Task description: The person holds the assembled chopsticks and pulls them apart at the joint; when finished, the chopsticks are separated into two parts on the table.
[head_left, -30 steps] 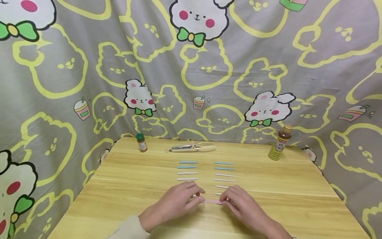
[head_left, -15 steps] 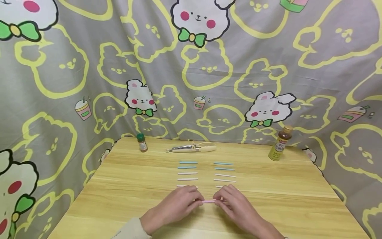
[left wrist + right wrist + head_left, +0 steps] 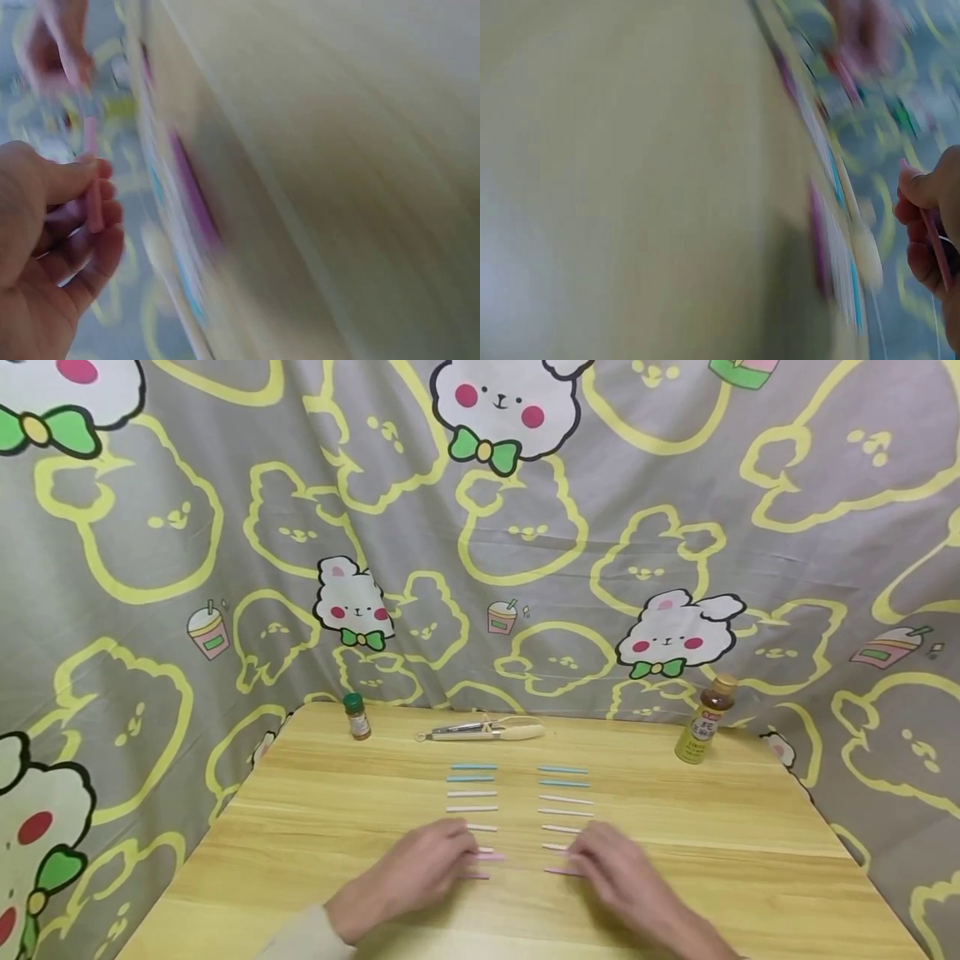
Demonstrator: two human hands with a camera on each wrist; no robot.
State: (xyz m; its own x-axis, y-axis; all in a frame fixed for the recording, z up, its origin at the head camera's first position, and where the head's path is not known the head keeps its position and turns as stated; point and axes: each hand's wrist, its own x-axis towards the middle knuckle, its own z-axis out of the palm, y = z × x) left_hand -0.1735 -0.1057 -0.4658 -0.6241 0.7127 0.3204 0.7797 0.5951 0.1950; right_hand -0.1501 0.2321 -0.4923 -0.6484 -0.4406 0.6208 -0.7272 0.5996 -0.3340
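My left hand (image 3: 435, 864) pinches a short pink stick (image 3: 93, 195) between thumb and fingers, raised off the tabletop. Another slim pink stick (image 3: 936, 247) is gripped by my right hand (image 3: 618, 868), seen at the right edge of the right wrist view. The hands are apart, each at the near end of a column of sticks. On the left, a purple-pink stick (image 3: 476, 876) lies on the wood below the left hand; its counterpart, a second purple-pink stick (image 3: 562, 871), lies partly hidden by the right hand. White sticks (image 3: 472, 808) and blue sticks (image 3: 470, 778) continue each column away from me.
Behind the columns lie metal tongs (image 3: 480, 731) with cream tips. A green-capped spice jar (image 3: 357, 718) stands at the back left, a sauce bottle (image 3: 701, 727) at the back right. A patterned curtain (image 3: 420, 527) hangs around the wooden table (image 3: 300, 810).
Both hands held one pink stick together between them half a second ago. Now they have moved apart sideways, each with a pink piece. The sticks on the table have stayed put.
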